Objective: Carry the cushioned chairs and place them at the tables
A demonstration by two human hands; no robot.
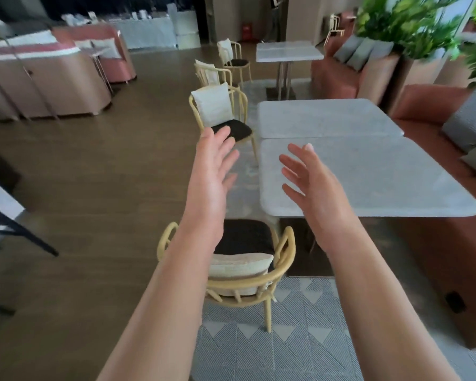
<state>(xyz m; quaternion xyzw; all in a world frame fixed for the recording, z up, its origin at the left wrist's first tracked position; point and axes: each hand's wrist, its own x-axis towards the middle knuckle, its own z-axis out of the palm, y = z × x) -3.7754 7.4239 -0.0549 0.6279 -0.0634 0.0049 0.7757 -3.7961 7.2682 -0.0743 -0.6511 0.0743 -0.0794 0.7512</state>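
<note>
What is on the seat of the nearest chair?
On the nearest chair, a dark seat pad with a pale cushion leaning against the backrest. The left forearm covers the seat's left part, so anything there cannot be seen.

The nearest chair (270, 276) is pale yellow with a black seat and cream cushion. The tables (368, 171) are mottled grey; the rug (300, 339) shows grey-and-white triangles

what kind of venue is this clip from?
Most likely a cafe or restaurant dining room. Marble-look tables stand in a row with cushioned chairs on one side and a pink banquette sofa on the other; a blurred counter shows at the back.
</note>
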